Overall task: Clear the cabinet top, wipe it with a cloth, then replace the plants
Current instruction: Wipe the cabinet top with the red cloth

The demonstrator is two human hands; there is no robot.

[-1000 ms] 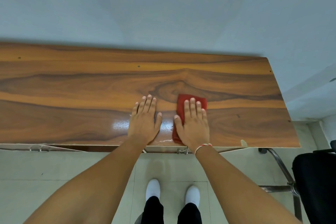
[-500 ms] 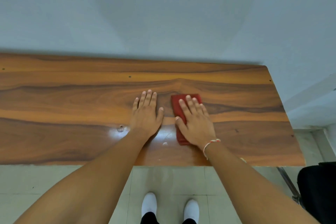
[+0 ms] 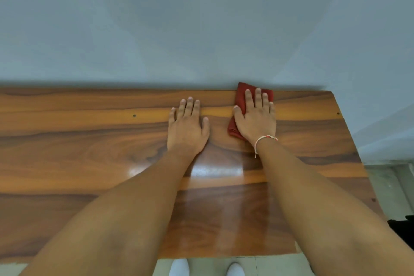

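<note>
**A:** Where is the cloth?

**B:** The red cloth (image 3: 237,98) lies folded at the far edge of the cabinet top (image 3: 89,152), right of centre, its far corner touching the pale wall (image 3: 201,18) behind.

**A:** And who holds it?

**B:** The right hand (image 3: 256,119) lies flat on it, palm down, fingers straight and close together, thumb out to the left. It presses the cloth to the wood rather than gripping it; red shows past the fingertips and at the left of the palm.

**A:** The other hand?

**B:** The left hand (image 3: 187,127) rests flat on the bare wood just left of the cloth, fingers extended, holding nothing. A narrow strip of wood separates the two hands.

**A:** Anything on the wrists?

**B:** A thread bracelet (image 3: 265,139), red and white, circles the right wrist, with a loose end hanging toward the near side.

**A:** How does the surface look?

**B:** Glossy brown wood with dark grain bands. A bright glare patch (image 3: 217,170) sits between the forearms, nearer than the hands. Small dark dots mark the top, one left of the left hand and others near the right edge.

**A:** And below the near edge?

**B:** Two white shoes (image 3: 179,268) on a pale tiled floor (image 3: 257,264). Something black (image 3: 403,228) shows at the right border; I cannot tell what it is.
</note>
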